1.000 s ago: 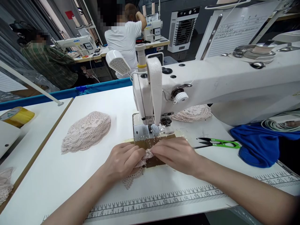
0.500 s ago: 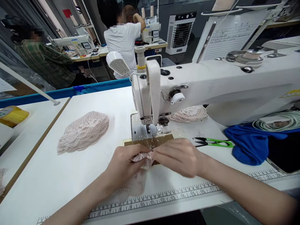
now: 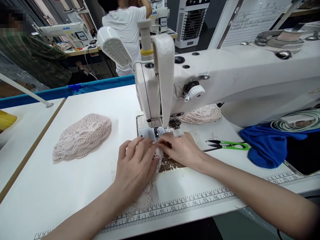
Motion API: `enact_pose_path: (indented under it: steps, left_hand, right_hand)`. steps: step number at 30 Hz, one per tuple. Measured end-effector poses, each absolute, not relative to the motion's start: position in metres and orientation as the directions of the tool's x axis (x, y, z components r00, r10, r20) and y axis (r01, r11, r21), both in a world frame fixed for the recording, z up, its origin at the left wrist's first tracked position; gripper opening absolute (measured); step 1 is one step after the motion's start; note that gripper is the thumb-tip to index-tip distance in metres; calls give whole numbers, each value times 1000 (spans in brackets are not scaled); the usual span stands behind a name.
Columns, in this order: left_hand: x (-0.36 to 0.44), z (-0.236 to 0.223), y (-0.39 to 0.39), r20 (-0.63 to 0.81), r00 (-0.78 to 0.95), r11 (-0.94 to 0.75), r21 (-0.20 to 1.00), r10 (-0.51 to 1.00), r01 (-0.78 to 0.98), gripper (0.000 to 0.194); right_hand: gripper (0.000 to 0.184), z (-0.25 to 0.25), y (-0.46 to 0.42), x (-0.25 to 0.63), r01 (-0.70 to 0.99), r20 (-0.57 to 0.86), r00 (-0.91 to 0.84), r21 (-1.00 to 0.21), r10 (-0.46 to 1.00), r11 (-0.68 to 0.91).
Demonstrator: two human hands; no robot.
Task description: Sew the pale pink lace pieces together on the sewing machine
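A piece of pale pink lace point(image 3: 145, 200) lies in front of the sewing machine point(image 3: 166, 86), its upper edge close to the presser foot point(image 3: 157, 132). My left hand point(image 3: 136, 166) is curled over the lace, fingers pressed together on it, and covers much of it. At the upper edge my right hand point(image 3: 183, 150) pinches the lace between thumb and forefinger, just beside the left fingertips. The exact grip under the fingers is hidden. Below my right hand shows a brown patch point(image 3: 172, 165) on the table.
A lace stack point(image 3: 82, 138) sits on the left; another lace stack point(image 3: 202, 114) is behind the needle area. Green-handled thread snips point(image 3: 232, 145) and a blue cloth point(image 3: 265, 146) lie right. A printed ruler point(image 3: 185, 208) runs along the front edge. Two people work at machines beyond.
Both hands have moved up toward the presser foot with the lace. My left hand has turned from holding the folded lace to lying over it, and the lace is now spread flatter.
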State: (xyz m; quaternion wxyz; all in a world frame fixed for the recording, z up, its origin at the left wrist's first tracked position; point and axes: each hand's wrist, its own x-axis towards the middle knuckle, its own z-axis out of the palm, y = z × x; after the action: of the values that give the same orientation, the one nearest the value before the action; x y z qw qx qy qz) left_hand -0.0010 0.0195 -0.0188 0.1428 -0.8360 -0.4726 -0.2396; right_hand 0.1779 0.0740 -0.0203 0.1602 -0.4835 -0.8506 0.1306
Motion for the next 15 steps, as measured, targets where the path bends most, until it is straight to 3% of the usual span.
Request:
enact_pose_path:
  steps: [7,15]
  left_hand:
    - [4,-22,12,428,568,-568,-143,703,811,27]
    - [3,-21,25,429,543,-548,-124,722,827,27]
  right_hand:
    - [26,-18,79,177,800,160,-448,-366,880,474]
    - [27,-26,72,190,745,360,-593,-93,720,660]
